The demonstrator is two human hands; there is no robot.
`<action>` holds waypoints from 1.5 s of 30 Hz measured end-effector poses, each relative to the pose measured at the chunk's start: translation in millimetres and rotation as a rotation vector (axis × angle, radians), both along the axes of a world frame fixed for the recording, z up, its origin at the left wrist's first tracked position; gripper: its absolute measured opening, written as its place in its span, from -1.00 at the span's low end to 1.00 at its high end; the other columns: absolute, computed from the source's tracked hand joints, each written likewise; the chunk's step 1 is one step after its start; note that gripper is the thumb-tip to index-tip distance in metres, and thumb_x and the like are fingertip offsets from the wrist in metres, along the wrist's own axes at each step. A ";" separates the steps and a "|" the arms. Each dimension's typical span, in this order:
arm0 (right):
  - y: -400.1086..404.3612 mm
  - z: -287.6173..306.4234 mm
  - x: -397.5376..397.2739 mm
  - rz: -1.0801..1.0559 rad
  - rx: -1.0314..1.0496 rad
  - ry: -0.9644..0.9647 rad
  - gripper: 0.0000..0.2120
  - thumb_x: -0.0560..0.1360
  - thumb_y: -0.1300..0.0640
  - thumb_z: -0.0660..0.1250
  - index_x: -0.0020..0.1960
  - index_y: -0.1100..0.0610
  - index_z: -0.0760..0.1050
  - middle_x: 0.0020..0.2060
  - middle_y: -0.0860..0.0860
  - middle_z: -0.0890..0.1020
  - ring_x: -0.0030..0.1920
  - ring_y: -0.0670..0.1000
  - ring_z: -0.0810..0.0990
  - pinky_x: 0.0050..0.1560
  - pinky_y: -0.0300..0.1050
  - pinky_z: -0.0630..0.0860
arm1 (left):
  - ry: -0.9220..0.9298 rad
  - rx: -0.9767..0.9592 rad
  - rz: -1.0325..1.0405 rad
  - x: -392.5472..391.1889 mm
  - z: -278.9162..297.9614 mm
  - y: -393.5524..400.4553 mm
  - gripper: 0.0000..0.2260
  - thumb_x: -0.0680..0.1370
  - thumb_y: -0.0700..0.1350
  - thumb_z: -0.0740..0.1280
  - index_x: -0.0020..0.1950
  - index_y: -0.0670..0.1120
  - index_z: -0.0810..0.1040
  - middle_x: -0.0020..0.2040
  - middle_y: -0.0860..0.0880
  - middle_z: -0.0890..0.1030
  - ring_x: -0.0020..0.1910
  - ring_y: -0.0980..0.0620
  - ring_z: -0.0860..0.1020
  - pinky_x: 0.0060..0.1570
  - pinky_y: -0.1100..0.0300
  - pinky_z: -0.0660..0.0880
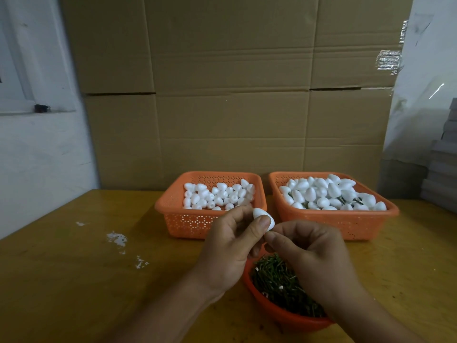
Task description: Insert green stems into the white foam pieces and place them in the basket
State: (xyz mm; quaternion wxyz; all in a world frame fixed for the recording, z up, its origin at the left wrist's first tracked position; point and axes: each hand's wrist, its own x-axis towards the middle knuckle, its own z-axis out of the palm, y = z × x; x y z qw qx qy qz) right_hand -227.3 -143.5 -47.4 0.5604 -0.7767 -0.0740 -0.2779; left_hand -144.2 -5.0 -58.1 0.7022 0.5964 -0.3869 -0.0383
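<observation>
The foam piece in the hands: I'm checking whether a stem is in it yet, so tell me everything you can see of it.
The foam piece is plain white, smooth and egg-shaped, matte like polystyrene. It is held in the air in front of the left orange basket, tilted with its narrower end toward the upper left. The left hand pinches it between thumb and fingers; the right hand meets its lower end with its fingertips. No green stem shows at that end; fingers hide the spot, so insertion cannot be confirmed.

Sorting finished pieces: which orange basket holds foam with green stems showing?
The right basket: green stems poke between its foam pieces; the left basket shows plain white foam.
</observation>
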 end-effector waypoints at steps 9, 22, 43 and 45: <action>-6.7 6.2 2.7 -0.093 0.187 0.034 -0.89 0.46 0.22 0.47 -0.24 0.14 0.68 -0.40 0.05 0.68 -0.47 -0.18 0.51 -0.43 -0.36 0.43 | 0.081 0.025 -0.012 1.3 0.7 3.3 -0.66 0.50 0.16 0.39 0.22 0.08 0.52 -0.31 -0.05 0.51 -0.41 0.07 0.44 -0.42 0.27 0.38; -121.8 16.2 58.0 -0.819 0.094 0.101 -0.78 0.50 0.05 0.41 -0.32 -0.04 0.62 -0.33 -0.04 0.67 -0.22 0.07 0.65 -0.08 0.14 0.64 | -0.089 0.164 0.109 -2.6 -9.0 -2.5 -0.66 0.56 0.13 0.27 -0.34 0.00 0.51 -0.52 0.08 0.35 -0.52 0.11 0.29 -0.45 0.21 0.25; -150.2 21.6 72.9 -0.982 -0.313 0.336 -0.70 0.53 -0.11 0.34 0.02 0.10 0.68 0.00 0.13 0.69 0.12 0.22 0.53 0.11 0.16 0.53 | -0.272 0.224 0.154 -11.5 -14.2 -3.4 -0.56 0.48 -0.49 0.04 -0.09 -0.04 0.58 0.06 0.17 0.55 0.04 0.09 0.63 0.06 0.16 0.61; -136.2 25.5 61.8 -0.858 -0.161 0.239 -0.77 0.51 -0.05 0.38 -0.12 0.10 0.67 -0.16 0.11 0.70 -0.06 0.20 0.62 0.01 0.20 0.60 | -0.300 0.202 0.166 -12.3 -14.5 -4.4 -0.57 0.44 -0.48 0.05 -0.07 -0.06 0.57 0.06 0.15 0.54 0.13 0.13 0.57 0.14 0.21 0.57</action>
